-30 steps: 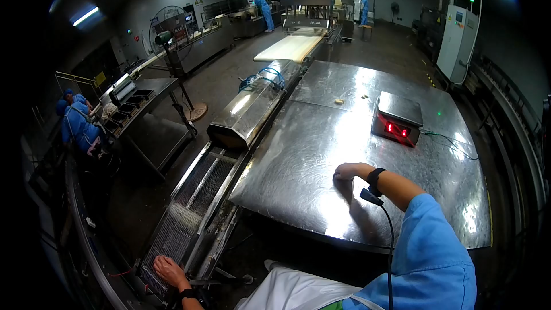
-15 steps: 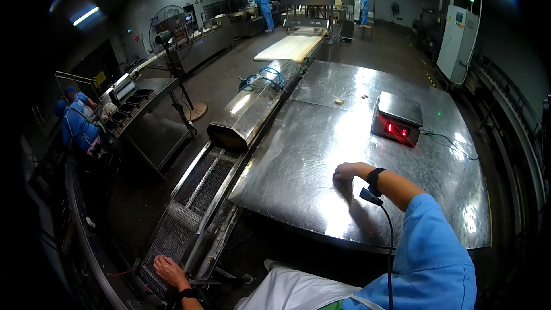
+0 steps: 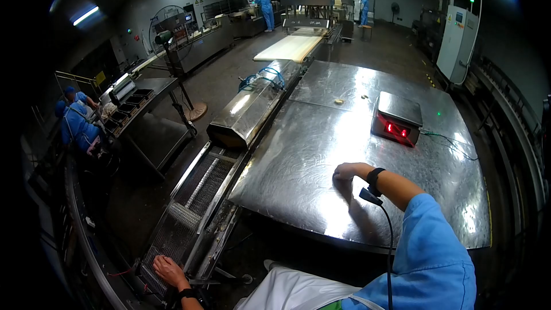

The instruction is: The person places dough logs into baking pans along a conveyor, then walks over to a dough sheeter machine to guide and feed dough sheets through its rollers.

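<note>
My left hand (image 3: 169,270) lies flat with its fingers stretched out on the lower end of a wire-mesh conveyor belt (image 3: 175,235). No object shows in it. My right hand (image 3: 348,171) rests on a shiny steel table (image 3: 298,166), its fingers curled under and pressed to the surface; nothing is seen in it. Dark bands circle both wrists, and a black device (image 3: 371,197) with a cable hangs by my right forearm. Farther along the table, to the right, stands a digital scale (image 3: 400,115) with red lit digits and a bare metal pan.
Small pale pieces (image 3: 339,101) lie on the table's far part. A metal hood (image 3: 255,106) covers the conveyor, leading to a pale belt (image 3: 293,46) and machine. Workers in blue (image 3: 80,126) sit left near a bench with dark trays (image 3: 138,97); others stand at the back.
</note>
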